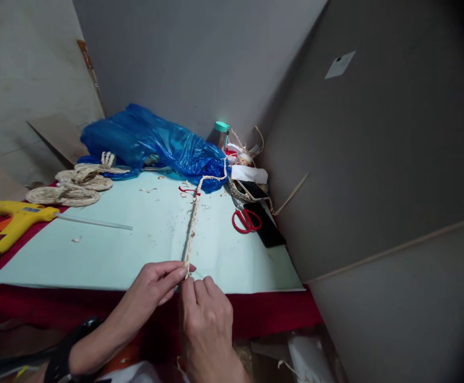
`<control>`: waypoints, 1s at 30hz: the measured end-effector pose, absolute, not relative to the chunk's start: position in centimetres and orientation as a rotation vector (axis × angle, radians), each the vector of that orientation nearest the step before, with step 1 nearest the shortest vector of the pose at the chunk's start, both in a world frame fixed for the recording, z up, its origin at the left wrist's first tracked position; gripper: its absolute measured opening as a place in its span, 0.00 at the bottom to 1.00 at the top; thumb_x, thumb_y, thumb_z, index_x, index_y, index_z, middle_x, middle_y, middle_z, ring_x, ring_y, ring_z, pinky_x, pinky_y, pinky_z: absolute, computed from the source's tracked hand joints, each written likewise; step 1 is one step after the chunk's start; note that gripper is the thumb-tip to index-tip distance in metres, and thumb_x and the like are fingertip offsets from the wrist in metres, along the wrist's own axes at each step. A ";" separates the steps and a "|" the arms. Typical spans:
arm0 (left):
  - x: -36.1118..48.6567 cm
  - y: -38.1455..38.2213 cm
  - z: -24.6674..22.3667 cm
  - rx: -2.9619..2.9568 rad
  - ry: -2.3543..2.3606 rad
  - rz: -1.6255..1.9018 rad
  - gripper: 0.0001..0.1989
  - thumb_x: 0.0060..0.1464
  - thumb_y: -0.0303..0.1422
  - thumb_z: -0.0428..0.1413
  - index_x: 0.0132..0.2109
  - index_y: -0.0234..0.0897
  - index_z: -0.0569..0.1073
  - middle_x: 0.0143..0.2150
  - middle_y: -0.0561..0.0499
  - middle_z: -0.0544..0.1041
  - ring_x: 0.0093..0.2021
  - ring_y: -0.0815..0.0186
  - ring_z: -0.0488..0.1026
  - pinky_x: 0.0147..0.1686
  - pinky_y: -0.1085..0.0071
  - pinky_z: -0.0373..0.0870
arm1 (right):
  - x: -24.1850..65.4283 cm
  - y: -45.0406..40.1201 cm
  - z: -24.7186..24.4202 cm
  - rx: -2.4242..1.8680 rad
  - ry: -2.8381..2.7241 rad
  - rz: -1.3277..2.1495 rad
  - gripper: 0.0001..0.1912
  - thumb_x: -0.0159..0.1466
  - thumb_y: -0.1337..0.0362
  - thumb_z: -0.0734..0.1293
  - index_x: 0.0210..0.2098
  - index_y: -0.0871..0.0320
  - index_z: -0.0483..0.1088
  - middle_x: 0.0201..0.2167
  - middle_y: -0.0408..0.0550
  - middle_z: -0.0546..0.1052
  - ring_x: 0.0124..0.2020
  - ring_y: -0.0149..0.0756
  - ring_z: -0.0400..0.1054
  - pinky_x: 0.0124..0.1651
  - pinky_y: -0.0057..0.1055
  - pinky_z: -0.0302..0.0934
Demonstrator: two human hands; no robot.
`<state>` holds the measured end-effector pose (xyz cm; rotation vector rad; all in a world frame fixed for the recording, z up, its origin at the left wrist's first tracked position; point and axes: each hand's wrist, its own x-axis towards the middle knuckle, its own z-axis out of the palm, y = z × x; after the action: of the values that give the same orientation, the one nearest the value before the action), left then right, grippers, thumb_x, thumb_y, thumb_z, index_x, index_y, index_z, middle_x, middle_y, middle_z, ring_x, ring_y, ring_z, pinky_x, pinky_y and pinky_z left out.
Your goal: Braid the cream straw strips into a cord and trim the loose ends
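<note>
Cord (193, 226) of pale braided fibre lies lengthwise away from you, its near end at your fingers in the lower centre of the frame. From there its long axis climbs the tabletop (116, 258), leaning slightly right, then bends right near the blue bag (168, 141). Your left hand (152, 287) reaches in from the left, across that line, and pinches the braid between thumb and fingers. Your right hand (208, 314) is just below it, nearer you, knuckles up and fingers curled down at the cord's near end; its fingertips are hidden, so you cannot tell whether it grips a strand. Red-handled scissors (247, 227) sit right of the braid, well apart from both hands.
</note>
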<state>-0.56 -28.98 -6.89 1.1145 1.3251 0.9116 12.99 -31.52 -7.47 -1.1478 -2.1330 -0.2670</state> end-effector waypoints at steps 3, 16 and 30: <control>-0.8 -29.3 -6.9 1.036 1.261 0.933 0.18 0.51 0.46 0.62 0.37 0.35 0.81 0.30 0.51 0.80 0.30 0.63 0.71 0.30 0.71 0.67 | 13.3 -32.0 -7.2 -1.088 -2.170 -0.115 0.13 0.66 0.76 0.58 0.41 0.65 0.73 0.28 0.51 0.75 0.28 0.41 0.64 0.30 0.36 0.56; -1.6 -29.6 -6.7 1.074 1.135 0.983 0.13 0.55 0.44 0.59 0.36 0.39 0.79 0.32 0.53 0.77 0.38 0.61 0.71 0.46 0.69 0.67 | 13.4 -28.2 -7.0 -1.180 -1.756 1.184 0.16 0.74 0.57 0.55 0.46 0.57 0.71 0.28 0.41 0.72 0.29 0.32 0.65 0.34 0.27 0.58; -2.0 -30.5 -6.1 1.342 1.395 0.921 0.17 0.59 0.44 0.52 0.30 0.39 0.76 0.23 0.55 0.72 0.25 0.66 0.68 0.28 0.72 0.65 | 13.1 -27.8 -7.0 -1.143 -1.553 1.314 0.16 0.68 0.57 0.63 0.33 0.58 0.78 0.23 0.42 0.73 0.29 0.32 0.64 0.34 0.25 0.58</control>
<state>-2.03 -30.49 -6.13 1.3421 1.3949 0.9213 13.08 -27.83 -7.03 -1.1433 -1.5531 1.3140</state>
